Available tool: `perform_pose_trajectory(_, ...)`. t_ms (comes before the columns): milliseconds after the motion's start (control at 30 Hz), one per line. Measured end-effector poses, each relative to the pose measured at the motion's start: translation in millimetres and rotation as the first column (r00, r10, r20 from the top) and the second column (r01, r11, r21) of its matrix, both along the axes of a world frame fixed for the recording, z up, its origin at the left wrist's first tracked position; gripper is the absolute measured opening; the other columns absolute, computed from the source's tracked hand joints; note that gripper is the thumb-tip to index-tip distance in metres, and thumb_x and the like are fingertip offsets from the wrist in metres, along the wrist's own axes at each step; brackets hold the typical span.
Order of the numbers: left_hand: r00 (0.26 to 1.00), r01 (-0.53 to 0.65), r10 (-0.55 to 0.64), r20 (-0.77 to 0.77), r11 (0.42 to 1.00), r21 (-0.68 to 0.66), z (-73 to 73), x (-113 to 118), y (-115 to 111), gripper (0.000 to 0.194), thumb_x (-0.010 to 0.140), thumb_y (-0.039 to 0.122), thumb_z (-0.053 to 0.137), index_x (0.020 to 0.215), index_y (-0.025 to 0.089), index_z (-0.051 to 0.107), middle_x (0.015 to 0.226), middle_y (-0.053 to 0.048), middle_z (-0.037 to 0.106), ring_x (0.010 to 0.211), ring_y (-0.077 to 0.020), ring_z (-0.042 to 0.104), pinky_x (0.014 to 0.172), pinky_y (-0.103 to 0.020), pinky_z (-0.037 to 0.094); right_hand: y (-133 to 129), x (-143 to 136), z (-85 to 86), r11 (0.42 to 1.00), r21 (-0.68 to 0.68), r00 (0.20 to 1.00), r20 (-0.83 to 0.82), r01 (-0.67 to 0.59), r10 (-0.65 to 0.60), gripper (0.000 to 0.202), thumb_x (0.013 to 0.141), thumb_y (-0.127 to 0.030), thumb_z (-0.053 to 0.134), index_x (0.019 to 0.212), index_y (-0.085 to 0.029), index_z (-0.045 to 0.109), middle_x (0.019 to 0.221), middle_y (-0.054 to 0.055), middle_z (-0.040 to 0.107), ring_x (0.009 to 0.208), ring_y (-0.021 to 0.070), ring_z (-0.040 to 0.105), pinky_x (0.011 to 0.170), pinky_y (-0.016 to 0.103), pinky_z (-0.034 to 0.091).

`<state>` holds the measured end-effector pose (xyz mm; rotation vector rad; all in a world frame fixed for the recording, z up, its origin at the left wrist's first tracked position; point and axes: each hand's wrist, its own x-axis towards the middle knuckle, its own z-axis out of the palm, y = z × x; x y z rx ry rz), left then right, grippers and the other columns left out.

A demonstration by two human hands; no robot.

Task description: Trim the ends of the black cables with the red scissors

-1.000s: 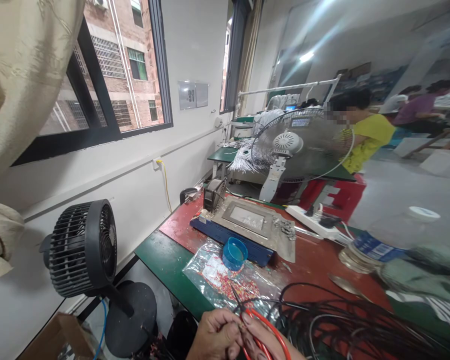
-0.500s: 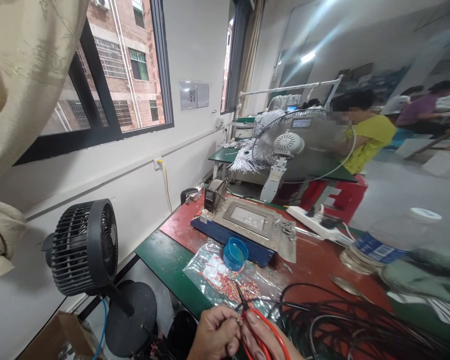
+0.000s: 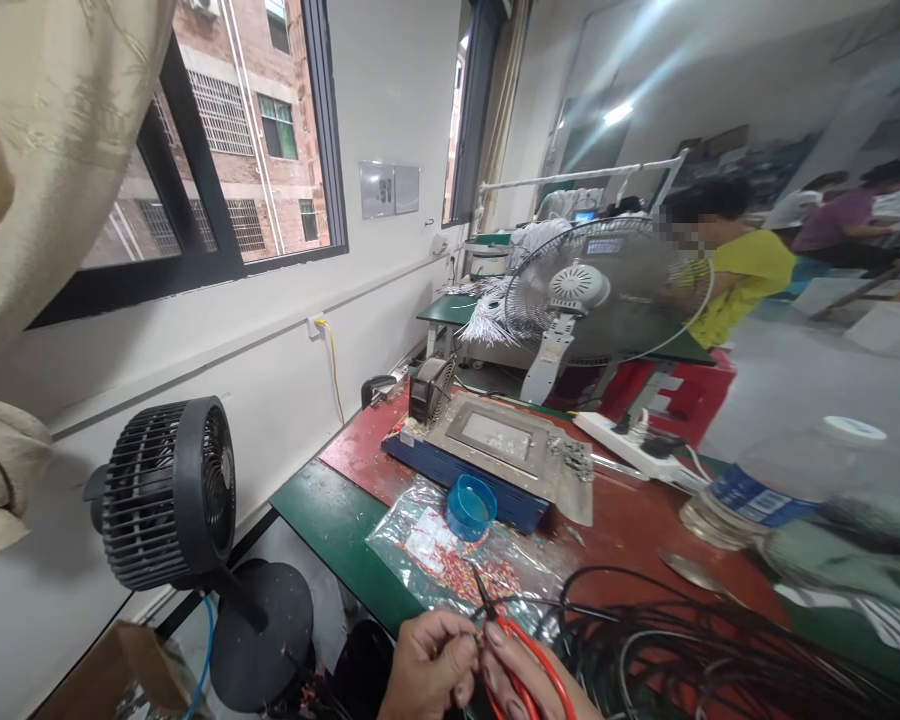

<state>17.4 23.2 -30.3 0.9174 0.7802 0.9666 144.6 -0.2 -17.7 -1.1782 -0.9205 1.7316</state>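
Evidently right hand (image 3: 523, 664) grips red-handled scissors (image 3: 546, 655) by tabletop's (image 3: 330, 525) near edge — left hand (image 3: 429, 665) closed, pinched bit unclear. Bottle (image 3: 784, 458) toward right edge — blue label (image 3: 757, 497), print illegible.

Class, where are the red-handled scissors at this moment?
The red-handled scissors are at the bottom of the head view, just right of centre, in the right hand beside the left hand, blades toward the plastic bag.

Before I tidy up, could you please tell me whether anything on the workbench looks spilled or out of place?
Silvery-grey crumbs lie heaped, uncontained, at the right end of the flat blue-sided box, perhaps spilled residue. Thin black cables sprawl in a tangle beside the right hand.
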Motion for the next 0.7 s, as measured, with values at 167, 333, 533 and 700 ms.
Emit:
perform_pose_trajectory(167, 1.0, -0.002, 0.002, -0.012, 1.0, -0.005, -1.0, 1.7, 1.5, 0.046, 0.057, 0.056, 0.068, 0.063, 0.013, 0.058, 0.041, 0.006, 0.048, 0.03, -0.0009, 0.033, 0.034, -0.018, 0.017, 0.1, -0.6, 0.2, 0.999, 0.033, 0.999, 0.038, -0.004, 0.003, 0.054, 0.071, -0.066, 0.05, 0.05, -0.018, 0.043, 0.035, -0.008, 0.036, 0.028, 0.0029, 0.032, 0.031, 0.018, 0.02)
perform_pose_trajectory(333, 0.999, 0.002, 0.001, 0.044, 0.998, -0.06, -5.2, 2.3, 2.0, 0.046, 0.055, 0.056, 0.07, 0.065, 0.012, 0.057, 0.044, 0.004, 0.052, 0.03, -0.0001, 0.033, 0.033, -0.017, 0.017, -1.1, -1.0, -3.8, 1.0, 0.026, 0.999, 0.039, 0.008, -0.009, 0.053, 0.072, -0.066, 0.05, 0.052, -0.017, 0.044, 0.037, -0.007, 0.037, 0.03, 0.0033, 0.033, 0.032, 0.018, 0.021)
perform_pose_trajectory(533, 0.995, -0.015, 0.025, 0.094, 0.995, -0.098, -6.5, 3.9, 2.4, 0.045, 0.053, 0.053, 0.073, 0.065, 0.012, 0.06, 0.043, 0.006, 0.05, 0.029, -0.0001, 0.034, 0.032, -0.017, 0.017, -2.4, 0.9, -1.9, 0.999, 0.034, 0.997, 0.076, -0.017, 0.014, 0.054, 0.07, -0.069, 0.049, 0.054, -0.017, 0.046, 0.038, -0.006, 0.039, 0.032, 0.0038, 0.033, 0.034, 0.019, 0.022)
perform_pose_trajectory(700, 0.993, -0.033, 0.046, 0.105, 0.993, -0.117, 0.4, 6.2, 3.3, 0.045, 0.05, 0.052, 0.075, 0.064, 0.011, 0.06, 0.045, 0.005, 0.052, 0.029, 0.0001, 0.036, 0.032, -0.016, 0.018, -4.0, 1.8, -5.0, 0.999, 0.043, 0.996, 0.086, 0.0, -0.004, 0.054, 0.073, -0.068, 0.046, 0.056, -0.017, 0.048, 0.04, -0.006, 0.039, 0.032, 0.0037, 0.032, 0.034, 0.019, 0.022)
